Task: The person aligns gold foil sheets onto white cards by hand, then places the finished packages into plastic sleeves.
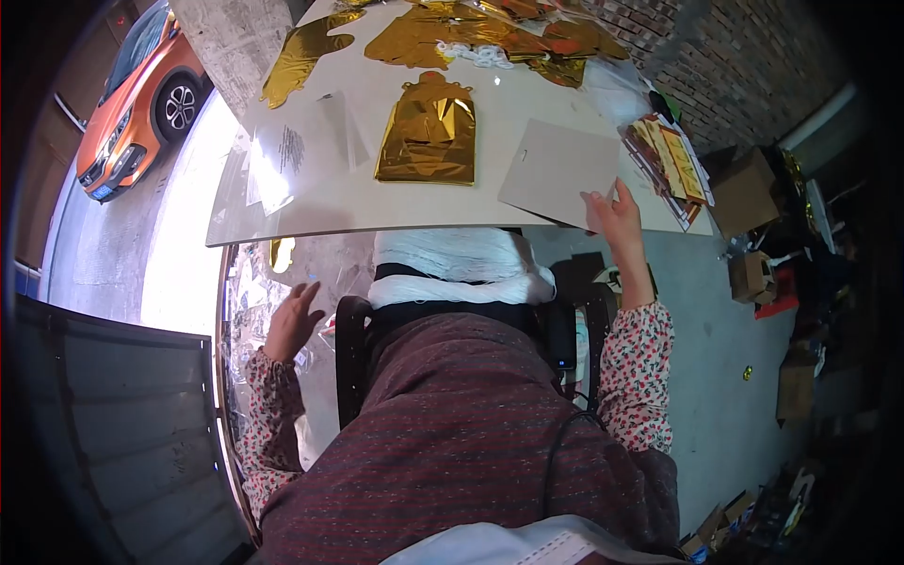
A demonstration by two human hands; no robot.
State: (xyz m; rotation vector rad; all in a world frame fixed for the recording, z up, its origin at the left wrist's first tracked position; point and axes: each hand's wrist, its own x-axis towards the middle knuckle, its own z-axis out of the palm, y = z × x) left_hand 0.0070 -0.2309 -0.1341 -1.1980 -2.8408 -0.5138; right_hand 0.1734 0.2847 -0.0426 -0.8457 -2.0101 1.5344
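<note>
My right hand (617, 219) is at the lower right corner of a plain grey card (562, 171) at the table's front edge. Its thumb lies over the card and a finger points up along the side; the other fingers are hidden. A dark shadow shows under the card's lower edge. My left hand (294, 323) hangs in the air in front of the table, fingers apart, holding nothing. Left of the card lies a flat gold foil balloon (427, 134) with small tabs on top. Clear plastic bags (311, 141) lie further left.
More gold foil (405, 42) and a small heap of white pieces (474, 55) lie at the back of the table (353, 212). Printed cards (670, 160) are stacked at the right. White strands (452, 259) rest across my lap. Cardboard boxes (746, 193) stand right; an orange car (132, 104) is left.
</note>
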